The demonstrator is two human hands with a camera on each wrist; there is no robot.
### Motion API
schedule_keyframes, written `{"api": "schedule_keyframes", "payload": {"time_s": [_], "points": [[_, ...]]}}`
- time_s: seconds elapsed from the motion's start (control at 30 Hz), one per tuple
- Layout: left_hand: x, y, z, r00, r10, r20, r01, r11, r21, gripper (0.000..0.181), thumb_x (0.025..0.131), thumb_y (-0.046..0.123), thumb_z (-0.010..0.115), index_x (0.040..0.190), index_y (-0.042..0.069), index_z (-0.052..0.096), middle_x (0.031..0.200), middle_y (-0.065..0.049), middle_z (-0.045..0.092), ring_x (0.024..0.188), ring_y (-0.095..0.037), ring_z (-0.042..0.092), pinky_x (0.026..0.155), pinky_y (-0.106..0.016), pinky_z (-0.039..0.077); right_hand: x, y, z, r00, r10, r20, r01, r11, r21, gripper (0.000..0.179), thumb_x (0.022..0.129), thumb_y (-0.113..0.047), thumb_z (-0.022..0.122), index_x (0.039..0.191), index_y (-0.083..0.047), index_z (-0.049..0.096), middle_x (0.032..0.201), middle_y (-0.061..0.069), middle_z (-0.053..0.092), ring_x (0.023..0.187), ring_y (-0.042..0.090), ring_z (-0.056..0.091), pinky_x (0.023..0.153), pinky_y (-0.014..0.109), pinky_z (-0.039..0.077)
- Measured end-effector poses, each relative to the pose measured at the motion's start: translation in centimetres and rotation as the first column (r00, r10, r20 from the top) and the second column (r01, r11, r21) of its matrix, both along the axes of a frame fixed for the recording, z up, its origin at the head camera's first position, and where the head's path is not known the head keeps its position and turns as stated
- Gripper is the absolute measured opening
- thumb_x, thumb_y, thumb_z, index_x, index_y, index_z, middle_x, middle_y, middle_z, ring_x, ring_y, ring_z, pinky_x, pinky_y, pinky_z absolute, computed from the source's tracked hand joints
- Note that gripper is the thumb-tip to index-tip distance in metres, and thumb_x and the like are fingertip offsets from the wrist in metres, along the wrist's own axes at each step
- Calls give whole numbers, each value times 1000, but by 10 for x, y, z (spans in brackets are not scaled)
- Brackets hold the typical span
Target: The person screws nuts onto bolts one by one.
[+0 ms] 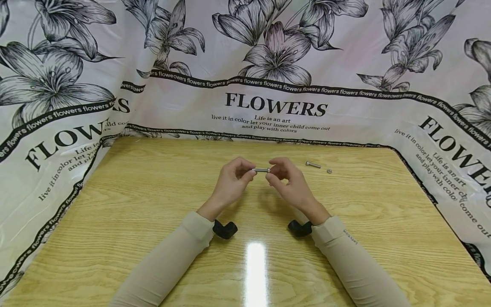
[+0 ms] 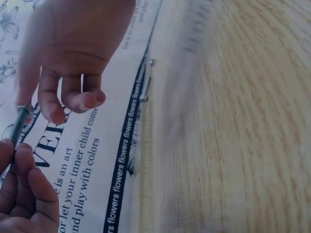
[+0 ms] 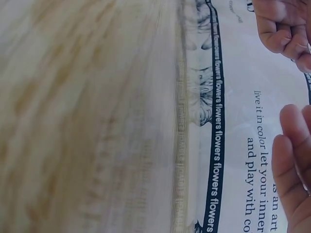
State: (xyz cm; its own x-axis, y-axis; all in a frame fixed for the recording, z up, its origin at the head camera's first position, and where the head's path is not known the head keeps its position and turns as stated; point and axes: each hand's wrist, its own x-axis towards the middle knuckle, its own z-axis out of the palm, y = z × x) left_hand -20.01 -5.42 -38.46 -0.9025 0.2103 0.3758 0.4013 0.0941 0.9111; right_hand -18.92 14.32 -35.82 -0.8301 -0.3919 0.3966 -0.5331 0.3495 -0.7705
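Observation:
In the head view, my left hand [image 1: 230, 181] pinches one end of a metal bolt [image 1: 261, 170] between thumb and fingertips. The bolt lies level, its shank pointing right, with a small nut [image 1: 268, 170] at the far end. My right hand [image 1: 289, 181] is at that end, thumb and index finger parted around the nut. The left wrist view shows the threaded bolt [image 2: 19, 127] in the left fingers [image 2: 26, 170], with a right-hand digit [image 2: 26, 82] against or just by the nut. In the right wrist view, the bolt cannot be made out.
A second bolt [image 1: 313, 164] and a loose nut [image 1: 329, 171] lie on the wooden table [image 1: 153, 192], right of my hands. A flower-printed cloth [image 1: 276, 111] borders the table at the back and sides. Black wrist pieces [image 1: 225, 229] sit below both hands.

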Motion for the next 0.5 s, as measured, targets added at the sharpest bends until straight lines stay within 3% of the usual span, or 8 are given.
{"api": "schedule_keyframes", "payload": {"time_s": [0.1, 0.23, 0.37, 0.5], "points": [[0, 0, 1, 1000, 4, 3, -4, 1000, -4, 10, 93, 5, 61, 102, 3, 64, 93, -12, 67, 80, -26, 63, 68, -32, 53, -1, 0, -1, 999, 19, -44, -20, 1000, -21, 36, 90, 1, 63, 123, 4, 48, 96, 17, 60, 79, 27, 62, 70, 35, 52], [0, 1, 1, 1000, 0, -5, 0, 1000, 4, 10, 93, 4, 62, 102, 1, 63, 93, -10, 67, 82, -32, 64, 69, -32, 53, -1, -2, -2, 996, 40, -77, -43, 998, -38, 27, 90, 5, 61, 115, 5, 51, 90, 18, 62, 74, 28, 63, 67, 38, 53], [0, 1, 1, 1000, -6, -2, 6, 1000, 9, 11, 92, 3, 62, 103, -1, 62, 94, -10, 67, 83, -34, 64, 70, -31, 54, -1, -2, -4, 997, 29, -66, -31, 999, -28, 17, 93, 3, 57, 110, 4, 54, 86, 16, 63, 71, 28, 63, 65, 39, 51], [1, 1, 1, 1000, -7, 7, 7, 1000, 7, 12, 93, 3, 61, 104, -1, 62, 95, -11, 67, 83, -32, 64, 71, -32, 54, -11, 1, -19, 999, 8, -45, -8, 1000, -16, 10, 97, -2, 54, 105, 0, 58, 86, 13, 63, 72, 27, 62, 64, 38, 51]]}}
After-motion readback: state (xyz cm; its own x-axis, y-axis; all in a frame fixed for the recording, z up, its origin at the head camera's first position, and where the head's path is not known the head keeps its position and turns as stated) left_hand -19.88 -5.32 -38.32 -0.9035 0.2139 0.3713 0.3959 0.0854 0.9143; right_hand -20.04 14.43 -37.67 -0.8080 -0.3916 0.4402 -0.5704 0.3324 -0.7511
